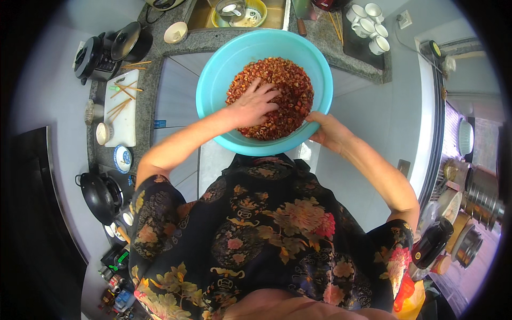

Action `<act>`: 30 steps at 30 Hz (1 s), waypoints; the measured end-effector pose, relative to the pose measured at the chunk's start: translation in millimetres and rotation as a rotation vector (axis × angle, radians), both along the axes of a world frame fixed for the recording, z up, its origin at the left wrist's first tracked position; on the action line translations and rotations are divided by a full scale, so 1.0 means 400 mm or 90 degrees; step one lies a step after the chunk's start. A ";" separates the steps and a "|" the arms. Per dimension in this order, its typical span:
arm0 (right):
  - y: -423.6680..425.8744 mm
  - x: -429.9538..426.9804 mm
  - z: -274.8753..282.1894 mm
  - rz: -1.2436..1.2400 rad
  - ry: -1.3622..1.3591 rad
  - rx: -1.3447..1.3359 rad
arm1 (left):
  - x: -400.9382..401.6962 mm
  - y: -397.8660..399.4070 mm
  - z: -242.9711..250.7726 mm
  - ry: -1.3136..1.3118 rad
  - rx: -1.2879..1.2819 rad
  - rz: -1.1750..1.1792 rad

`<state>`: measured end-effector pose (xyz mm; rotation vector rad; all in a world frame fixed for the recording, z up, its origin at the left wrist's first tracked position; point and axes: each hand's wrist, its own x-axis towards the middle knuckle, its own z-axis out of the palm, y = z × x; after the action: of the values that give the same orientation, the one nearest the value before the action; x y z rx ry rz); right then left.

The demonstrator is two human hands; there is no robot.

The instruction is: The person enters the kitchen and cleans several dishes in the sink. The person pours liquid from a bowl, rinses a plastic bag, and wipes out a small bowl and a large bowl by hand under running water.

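A large turquoise plastic basin (214, 86) is held in front of me, its far side by the counter edge. A heap of chopped red and orange pieces, like chopped chillies (288, 80), covers its bottom. On top of this heap lies my left hand (256, 103), fingers spread apart and the fingertips touching the pieces. My right hand (328, 130) grips the basin's near right rim, thumb on the inside and fingers underneath, partly hidden by the wall.
Beyond the basin are a sink (196, 16) with bowls, a small bowl (176, 33), a wooden-handled knife (301, 28) and white mugs (364, 27). Along the left counter stand a white cutting board (126, 136) with chopsticks, an electric cooker (94, 60) and a black wok (96, 198).
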<state>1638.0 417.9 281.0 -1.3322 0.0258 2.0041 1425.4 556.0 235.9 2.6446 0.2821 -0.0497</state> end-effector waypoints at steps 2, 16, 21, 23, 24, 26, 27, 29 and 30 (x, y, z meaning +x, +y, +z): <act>0.000 -0.007 0.028 0.016 -0.033 0.027 | -0.038 0.037 0.006 0.123 0.074 -0.053; -0.001 -0.025 0.052 0.027 -0.035 0.055 | -0.066 0.115 0.027 0.230 0.013 -0.022; -0.007 -0.045 0.064 0.045 -0.018 0.060 | -0.009 0.183 -0.033 0.174 0.049 0.064; -0.013 -0.047 0.060 0.027 -0.031 0.048 | -0.004 0.229 -0.035 0.104 -0.011 0.121; -0.018 -0.046 0.053 0.023 -0.032 0.049 | 0.000 0.243 -0.028 0.064 -0.054 0.147; -0.025 -0.045 0.037 0.007 -0.001 0.045 | 0.002 0.236 -0.019 0.076 -0.070 0.169; -0.027 -0.047 0.033 0.004 -0.001 0.046 | 0.003 0.227 -0.012 0.087 -0.086 0.195; -0.032 -0.053 0.026 -0.008 0.009 0.035 | 0.026 0.175 -0.024 0.208 -0.046 0.244; -0.034 -0.055 0.020 -0.011 0.008 0.035 | 0.052 0.132 -0.016 0.286 -0.047 0.276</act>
<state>1616.0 404.3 289.2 -1.2802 -0.0120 1.9854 1446.0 608.9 229.4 2.4146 0.9725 -0.5011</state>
